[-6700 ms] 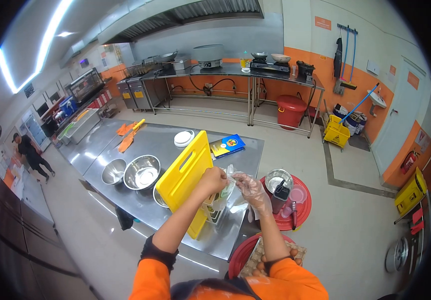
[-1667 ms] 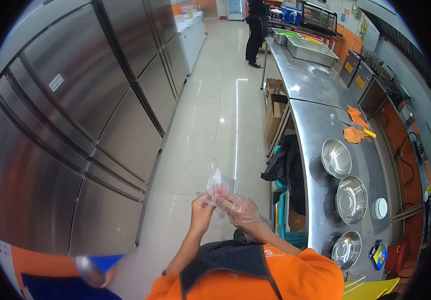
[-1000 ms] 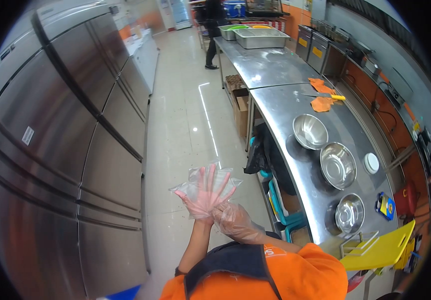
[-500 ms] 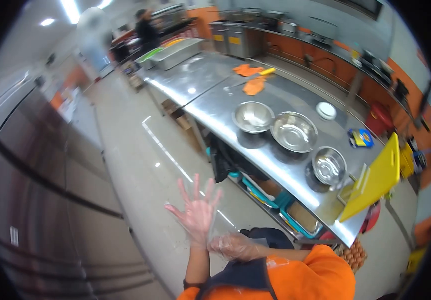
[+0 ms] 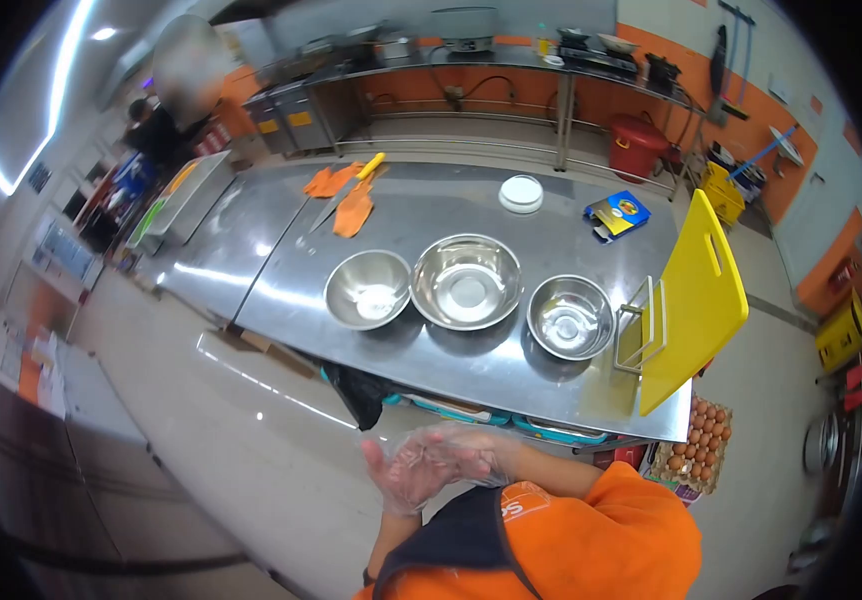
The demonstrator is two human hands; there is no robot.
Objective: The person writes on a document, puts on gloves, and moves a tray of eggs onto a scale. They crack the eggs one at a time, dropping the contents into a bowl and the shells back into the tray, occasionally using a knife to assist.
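My left hand and my right hand meet in front of my apron, both in thin clear plastic gloves. The left thumb points up, and the left fingers bend across the right hand toward its wrist, closed on the loose plastic of the right glove. Most of the right fingers are hidden behind the left hand and the crumpled film. Beyond my hands, on the steel table, a steel bowl, a larger bowl and a third bowl stand in a row.
A yellow cutting board leans in a wire rack at the table's right end. Behind the bowls lie a knife on orange cloths, a white lidded tub and a blue box. An egg tray sits low at right.
My view has swung right toward the table. My left hand, spread upright before, has folded over onto my right hand, which was at the left wrist.
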